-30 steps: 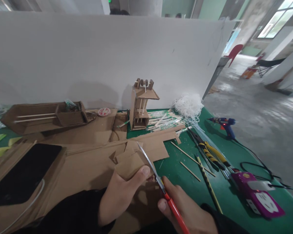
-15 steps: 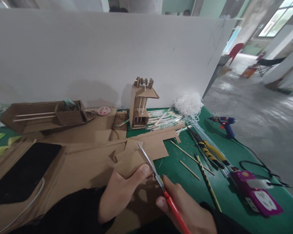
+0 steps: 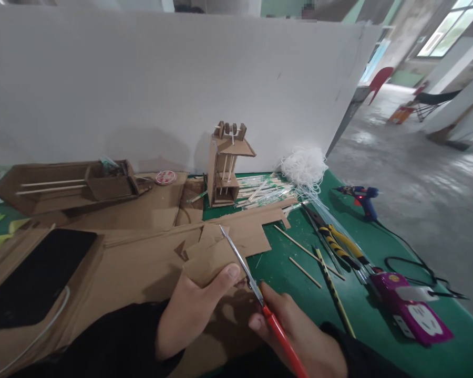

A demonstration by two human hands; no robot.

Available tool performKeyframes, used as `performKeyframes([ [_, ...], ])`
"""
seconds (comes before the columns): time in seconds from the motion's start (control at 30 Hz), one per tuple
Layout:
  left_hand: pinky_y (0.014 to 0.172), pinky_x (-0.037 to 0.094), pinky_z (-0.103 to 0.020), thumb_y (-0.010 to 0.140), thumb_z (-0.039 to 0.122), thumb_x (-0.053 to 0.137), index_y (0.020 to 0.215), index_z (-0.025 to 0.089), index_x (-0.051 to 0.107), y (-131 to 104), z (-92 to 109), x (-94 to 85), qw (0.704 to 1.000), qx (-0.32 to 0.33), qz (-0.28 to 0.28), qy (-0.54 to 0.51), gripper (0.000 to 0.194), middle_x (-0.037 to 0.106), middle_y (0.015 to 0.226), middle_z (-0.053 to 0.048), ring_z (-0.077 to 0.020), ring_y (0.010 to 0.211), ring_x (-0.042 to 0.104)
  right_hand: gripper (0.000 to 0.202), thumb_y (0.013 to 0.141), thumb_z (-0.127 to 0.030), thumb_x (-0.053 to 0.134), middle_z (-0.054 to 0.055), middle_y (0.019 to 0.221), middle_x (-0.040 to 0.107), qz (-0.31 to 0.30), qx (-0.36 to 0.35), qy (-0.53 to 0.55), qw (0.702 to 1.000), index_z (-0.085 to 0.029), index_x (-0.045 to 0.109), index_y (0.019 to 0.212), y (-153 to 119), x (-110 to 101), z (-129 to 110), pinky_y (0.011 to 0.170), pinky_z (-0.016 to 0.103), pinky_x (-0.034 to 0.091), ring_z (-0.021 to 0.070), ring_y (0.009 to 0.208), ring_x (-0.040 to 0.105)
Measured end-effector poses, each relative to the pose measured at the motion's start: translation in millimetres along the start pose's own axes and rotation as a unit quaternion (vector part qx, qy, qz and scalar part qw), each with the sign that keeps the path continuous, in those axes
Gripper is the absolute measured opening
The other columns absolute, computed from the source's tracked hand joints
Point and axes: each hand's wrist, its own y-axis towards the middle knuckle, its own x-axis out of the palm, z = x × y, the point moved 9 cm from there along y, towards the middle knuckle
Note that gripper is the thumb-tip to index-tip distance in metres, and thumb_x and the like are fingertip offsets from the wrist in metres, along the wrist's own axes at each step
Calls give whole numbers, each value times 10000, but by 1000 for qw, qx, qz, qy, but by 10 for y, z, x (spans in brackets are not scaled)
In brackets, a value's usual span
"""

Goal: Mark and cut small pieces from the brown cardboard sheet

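My left hand (image 3: 201, 304) grips a small piece of brown cardboard (image 3: 208, 262), thumb on top. In my right hand (image 3: 295, 325) are scissors (image 3: 278, 333) with red handles, their blades pointing up and left along the right edge of that piece. The blades look nearly together, and the lower blade is partly hidden. Other cut cardboard (image 3: 252, 238) lies just beyond on the table. Behind it stands a small cardboard tower (image 3: 213, 173) with sticks and little wheels on top.
A cardboard boat shape (image 3: 63, 189) and a black tablet (image 3: 43, 278) are at left. White string (image 3: 304, 167), wrapped sticks (image 3: 260, 191), pliers (image 3: 339, 247), a striped pencil (image 3: 335, 294), a blue glue gun (image 3: 364, 199) and a purple power strip (image 3: 413, 310) lie right.
The view has shifted slightly, so the table things sit a little further left. Both hands keep nearly the same hold on the cardboard and scissors.
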Motion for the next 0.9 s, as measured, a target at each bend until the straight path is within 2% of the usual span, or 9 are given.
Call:
performKeyframes([
  [0.2, 736, 553, -294, 887, 406, 617, 716, 184, 703, 46, -60, -137, 1000, 11, 25, 0, 292, 743, 733, -15, -186, 719, 700, 429, 920, -614, 496, -68, 646, 392, 36, 4, 24, 999, -205, 464, 795, 27, -128, 32, 498, 241, 253, 108, 572, 293],
  [0.33, 793, 541, -311, 910, 401, 592, 755, 195, 686, 163, 0, -265, 999, 33, 26, -20, 274, 727, 769, -10, -193, 787, 696, 481, 907, -669, 463, -84, 612, 338, 69, 21, 34, 997, -219, 415, 744, 20, -275, 88, 481, 242, 228, 103, 546, 287],
  [0.43, 761, 542, -309, 879, 423, 621, 813, 201, 691, 291, 123, -398, 996, 50, 34, 62, 242, 733, 817, -15, -205, 796, 691, 483, 904, -657, 476, -90, 609, 312, 91, 21, -2, 996, -231, 369, 704, 3, -393, 69, 484, 242, 218, 106, 554, 264],
  [0.5, 767, 541, -322, 867, 410, 629, 978, 216, 675, 392, 229, -461, 982, 85, 27, 167, 229, 733, 923, -19, -221, 852, 686, 484, 894, -645, 503, -91, 601, 322, 107, 33, -57, 992, -239, 341, 687, -19, -496, 64, 492, 245, 216, 110, 557, 261],
  [0.53, 789, 534, -334, 877, 392, 614, 1055, 226, 649, 437, 298, -494, 964, 121, 32, 234, 246, 722, 960, -20, -226, 884, 676, 482, 889, -644, 512, -91, 592, 336, 112, 44, -88, 989, -242, 339, 688, -34, -549, 72, 492, 246, 219, 112, 550, 267],
  [0.6, 892, 503, -387, 895, 295, 566, 1197, 249, 601, 505, 390, -510, 903, 195, 34, 382, 308, 686, 1105, -38, -254, 1020, 636, 470, 881, -654, 518, -85, 582, 381, 126, 65, -156, 978, -244, 366, 708, -77, -680, 103, 498, 247, 245, 121, 535, 301],
  [0.7, 946, 477, -447, 794, 63, 500, 1248, 263, 597, 614, 226, -487, 804, 201, -20, 559, 505, 641, 1212, -53, -291, 1135, 568, 463, 873, -670, 527, -37, 630, 503, 163, 74, -283, 942, -242, 426, 729, -172, -923, 144, 543, 270, 326, 160, 563, 442],
  [0.8, 1003, 448, -470, 723, -8, 460, 1227, 236, 620, 631, 43, -519, 755, 199, -65, 621, 582, 634, 1242, -78, -297, 1217, 518, 440, 871, -667, 543, 32, 768, 627, 182, 53, -375, 908, -238, 506, 780, -260, -1100, 193, 624, 313, 417, 232, 704, 600],
  [0.9, 1016, 417, -532, 700, 15, 473, 1338, 210, 555, 537, -8, -535, 720, 226, -91, 650, 672, 577, 1352, -130, -351, 1306, 451, 365, 892, -602, 562, 71, 886, 686, 191, 58, -440, 876, -240, 571, 854, -321, -1216, 292, 684, 347, 469, 276, 816, 662],
])
